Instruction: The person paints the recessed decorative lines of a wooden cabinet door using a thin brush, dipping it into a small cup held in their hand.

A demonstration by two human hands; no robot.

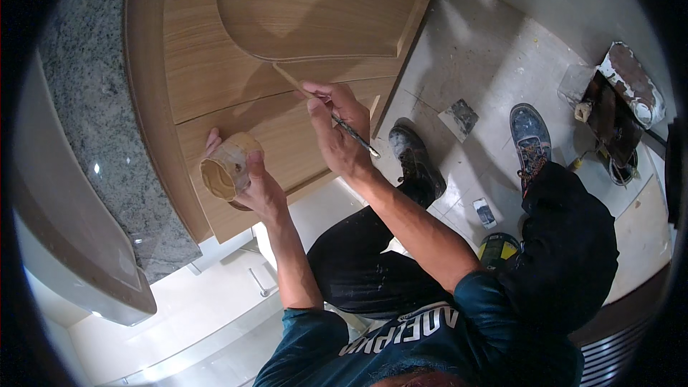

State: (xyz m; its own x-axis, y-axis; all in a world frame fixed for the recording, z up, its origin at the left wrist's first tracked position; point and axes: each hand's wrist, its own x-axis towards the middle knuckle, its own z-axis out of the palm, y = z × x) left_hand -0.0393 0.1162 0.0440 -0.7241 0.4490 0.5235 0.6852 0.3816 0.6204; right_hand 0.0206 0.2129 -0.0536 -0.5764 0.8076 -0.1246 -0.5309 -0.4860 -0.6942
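Observation:
My right hand [338,125] is closed in a pinch around a thin paintbrush [356,135] with a dark, spattered handle. The brush's tan end points up and left, at the wooden cabinet door [308,18]. It lies close to the curved groove of the raised panel; I cannot tell whether it touches. Lower left, my left hand [259,185] grips a small translucent cup [233,154], tilted, its inside coated with tan paint. Behind the cup are more light-brown wood surfaces [287,147].
Left of the wood runs a speckled grey stone countertop [100,93], with a white basin edge [79,222] beside it. My shoes stand on the tiled floor. Near them are a dark-stained square [459,120], a small pale object [484,213] and a tub [497,249]. Paint-smeared containers [631,82] sit at right.

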